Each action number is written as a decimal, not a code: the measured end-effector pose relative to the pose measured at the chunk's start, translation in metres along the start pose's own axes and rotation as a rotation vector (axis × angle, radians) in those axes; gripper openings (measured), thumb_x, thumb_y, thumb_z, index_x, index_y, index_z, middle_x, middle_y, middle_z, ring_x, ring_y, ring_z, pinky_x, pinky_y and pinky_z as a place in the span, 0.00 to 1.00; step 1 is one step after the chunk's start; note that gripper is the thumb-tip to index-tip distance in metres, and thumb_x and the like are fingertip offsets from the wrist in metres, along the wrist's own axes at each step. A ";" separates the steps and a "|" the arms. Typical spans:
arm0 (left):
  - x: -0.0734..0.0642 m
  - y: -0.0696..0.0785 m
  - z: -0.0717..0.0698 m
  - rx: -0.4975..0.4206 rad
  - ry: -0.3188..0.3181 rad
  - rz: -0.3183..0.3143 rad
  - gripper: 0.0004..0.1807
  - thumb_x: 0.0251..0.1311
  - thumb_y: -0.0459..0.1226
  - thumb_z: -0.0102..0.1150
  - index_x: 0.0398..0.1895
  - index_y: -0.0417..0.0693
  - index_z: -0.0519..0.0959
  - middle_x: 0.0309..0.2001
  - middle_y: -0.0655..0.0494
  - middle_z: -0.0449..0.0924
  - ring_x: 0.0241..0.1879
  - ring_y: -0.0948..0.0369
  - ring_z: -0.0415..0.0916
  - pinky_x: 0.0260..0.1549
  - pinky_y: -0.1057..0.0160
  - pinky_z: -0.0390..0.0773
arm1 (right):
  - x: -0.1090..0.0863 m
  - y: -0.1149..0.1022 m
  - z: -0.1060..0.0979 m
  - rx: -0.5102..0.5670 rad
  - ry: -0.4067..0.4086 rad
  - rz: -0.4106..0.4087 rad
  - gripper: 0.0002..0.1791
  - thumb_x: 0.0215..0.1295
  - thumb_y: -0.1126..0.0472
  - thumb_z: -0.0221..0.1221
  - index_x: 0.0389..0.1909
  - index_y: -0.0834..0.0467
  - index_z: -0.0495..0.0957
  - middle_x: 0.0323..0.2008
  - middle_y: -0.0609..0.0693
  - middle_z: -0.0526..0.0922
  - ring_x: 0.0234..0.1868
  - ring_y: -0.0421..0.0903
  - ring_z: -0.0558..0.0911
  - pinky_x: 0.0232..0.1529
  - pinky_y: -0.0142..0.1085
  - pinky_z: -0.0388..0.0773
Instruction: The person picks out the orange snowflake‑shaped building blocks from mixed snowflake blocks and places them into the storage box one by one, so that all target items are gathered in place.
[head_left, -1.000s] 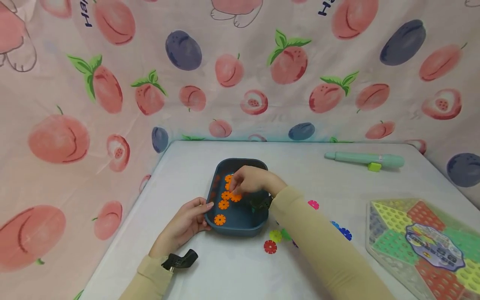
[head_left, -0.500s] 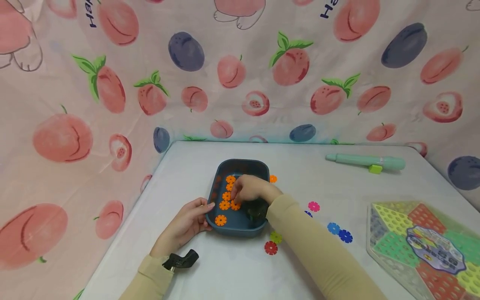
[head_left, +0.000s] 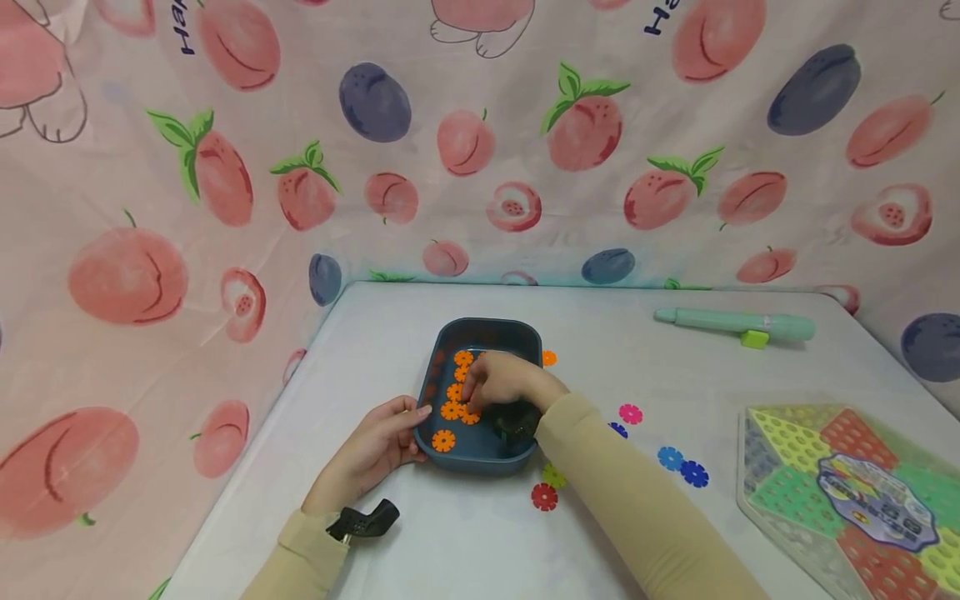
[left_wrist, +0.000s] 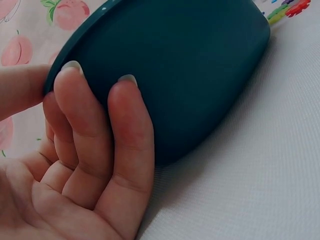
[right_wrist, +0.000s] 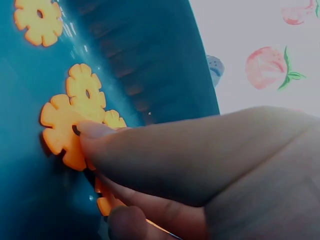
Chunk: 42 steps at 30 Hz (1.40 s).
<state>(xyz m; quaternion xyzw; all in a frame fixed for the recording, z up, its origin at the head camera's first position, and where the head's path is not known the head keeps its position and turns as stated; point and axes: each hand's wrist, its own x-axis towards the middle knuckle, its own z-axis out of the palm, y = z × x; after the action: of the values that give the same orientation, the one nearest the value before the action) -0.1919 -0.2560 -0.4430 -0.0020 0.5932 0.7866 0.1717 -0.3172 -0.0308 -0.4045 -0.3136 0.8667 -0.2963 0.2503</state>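
A dark blue rectangular tray (head_left: 480,462) stands on the table. My left hand (head_left: 378,446) grips its left rim, thumb over the edge and fingers against the outer wall (left_wrist: 190,75). My right hand (head_left: 501,380) reaches inside and pinches an orange plastic snowflake disc (right_wrist: 59,127), the thumb lying over its middle. In the right wrist view this disc overlaps another orange disc (right_wrist: 86,89). Several orange discs line the tray's left half, with a single one (head_left: 443,441) nearer the front corner. The right hand hides part of the tray floor.
Right of the tray lie loose snowflake discs: orange (head_left: 550,358), pink (head_left: 631,414), blue (head_left: 694,474), yellow-green (head_left: 553,476) and red (head_left: 545,497). A clear case with coloured panels (head_left: 847,483) lies at right. Behind it is a mint-green tube-shaped object (head_left: 738,323).
My right hand has moved slightly toward me inside the tray, bringing the pinched orange disc beside another one. The left hand keeps its hold on the rim.
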 end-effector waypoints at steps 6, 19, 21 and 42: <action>0.000 0.000 0.000 0.005 0.000 -0.002 0.11 0.73 0.41 0.60 0.42 0.45 0.70 0.34 0.50 0.80 0.25 0.60 0.72 0.35 0.60 0.83 | 0.000 -0.001 0.000 0.014 0.009 0.010 0.05 0.61 0.60 0.72 0.36 0.53 0.86 0.29 0.44 0.86 0.33 0.44 0.83 0.45 0.37 0.79; 0.001 -0.001 0.001 0.016 -0.001 -0.003 0.10 0.74 0.41 0.59 0.41 0.45 0.70 0.32 0.51 0.80 0.25 0.60 0.72 0.35 0.61 0.83 | -0.001 -0.001 -0.004 0.074 0.028 -0.037 0.06 0.62 0.61 0.72 0.37 0.55 0.85 0.30 0.45 0.87 0.34 0.44 0.83 0.43 0.37 0.81; 0.001 -0.002 0.001 0.013 0.002 -0.002 0.11 0.74 0.41 0.59 0.41 0.45 0.70 0.32 0.51 0.80 0.25 0.60 0.72 0.35 0.61 0.83 | -0.002 -0.003 -0.008 0.076 0.035 -0.065 0.06 0.63 0.61 0.72 0.38 0.56 0.85 0.31 0.44 0.87 0.35 0.45 0.84 0.43 0.37 0.81; 0.000 -0.002 0.002 0.026 0.028 0.005 0.11 0.73 0.41 0.61 0.39 0.45 0.70 0.33 0.49 0.79 0.24 0.60 0.71 0.35 0.60 0.83 | -0.063 0.023 -0.058 0.119 0.307 -0.074 0.11 0.71 0.48 0.65 0.44 0.51 0.86 0.40 0.52 0.85 0.37 0.50 0.78 0.39 0.43 0.79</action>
<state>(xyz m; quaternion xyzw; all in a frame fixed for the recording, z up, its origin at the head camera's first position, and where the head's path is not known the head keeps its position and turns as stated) -0.1910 -0.2541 -0.4444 -0.0094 0.6057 0.7791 0.1612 -0.3194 0.0483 -0.3634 -0.2811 0.8636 -0.4005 0.1217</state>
